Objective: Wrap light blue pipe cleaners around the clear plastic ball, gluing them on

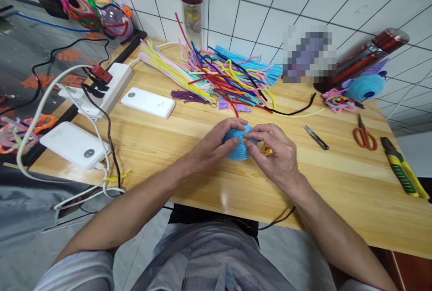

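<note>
One bare left hand (219, 145) is clamped on the left side of a rounded, ridged, light-blue dome (239, 152) at the pale wooden table (202, 187). The right hand (278, 151) touches the dome's right side; whether its fingertips pinch, I can't tell. The ridges run crosswise; fingers obscure any long axis. Right of the dome lie slim dark-handled metal snips (316, 138); beyond it, multicoloured fuzzy stems (232, 79).

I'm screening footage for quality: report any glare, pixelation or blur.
Head view: pale glare on the wooden table near its front edge; head view: a pixelated patch left of the red flask; head view: ridges on the blue coil readable, without strong blur.
</note>
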`<state>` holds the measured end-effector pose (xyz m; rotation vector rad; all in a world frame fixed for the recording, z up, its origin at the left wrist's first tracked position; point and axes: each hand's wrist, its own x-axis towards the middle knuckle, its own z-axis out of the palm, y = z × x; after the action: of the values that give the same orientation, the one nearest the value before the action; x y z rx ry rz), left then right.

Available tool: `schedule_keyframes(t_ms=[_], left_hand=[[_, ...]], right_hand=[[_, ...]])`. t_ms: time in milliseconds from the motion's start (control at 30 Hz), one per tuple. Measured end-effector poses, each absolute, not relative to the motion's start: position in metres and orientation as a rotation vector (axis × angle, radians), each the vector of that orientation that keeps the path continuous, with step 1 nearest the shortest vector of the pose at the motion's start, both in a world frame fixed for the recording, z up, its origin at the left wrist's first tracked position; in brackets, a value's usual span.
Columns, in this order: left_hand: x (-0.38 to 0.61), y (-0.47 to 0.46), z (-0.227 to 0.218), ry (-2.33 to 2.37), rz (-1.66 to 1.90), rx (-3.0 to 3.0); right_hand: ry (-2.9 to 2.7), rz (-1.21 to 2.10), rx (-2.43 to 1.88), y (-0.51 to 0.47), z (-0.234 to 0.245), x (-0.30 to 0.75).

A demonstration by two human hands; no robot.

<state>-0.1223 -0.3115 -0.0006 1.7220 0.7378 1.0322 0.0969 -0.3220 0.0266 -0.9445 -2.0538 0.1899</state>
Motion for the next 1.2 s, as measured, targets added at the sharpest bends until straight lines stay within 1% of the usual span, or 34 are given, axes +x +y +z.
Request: schedule_keyframes(t_ms=[533, 700, 1200], left_hand=[[-0.1159, -0.3149, 0.001, 0.855, 1.106, 1.756], [-0.1196, -0.3155, 0.0017, 0.807, 1.072, 1.735], [-0.1134, -0.3141, -0.0064, 0.823, 1.16, 1.74]], right_hand=[[-2.042, 0.147, -0.959, -0.324, 0.0256, 0.0908], [-2.038, 0.139, -0.98, -0.3263, 0.0257, 0.09], [-2.034, 0.135, -0.99, -0.3269, 0.0236, 0.0887]])
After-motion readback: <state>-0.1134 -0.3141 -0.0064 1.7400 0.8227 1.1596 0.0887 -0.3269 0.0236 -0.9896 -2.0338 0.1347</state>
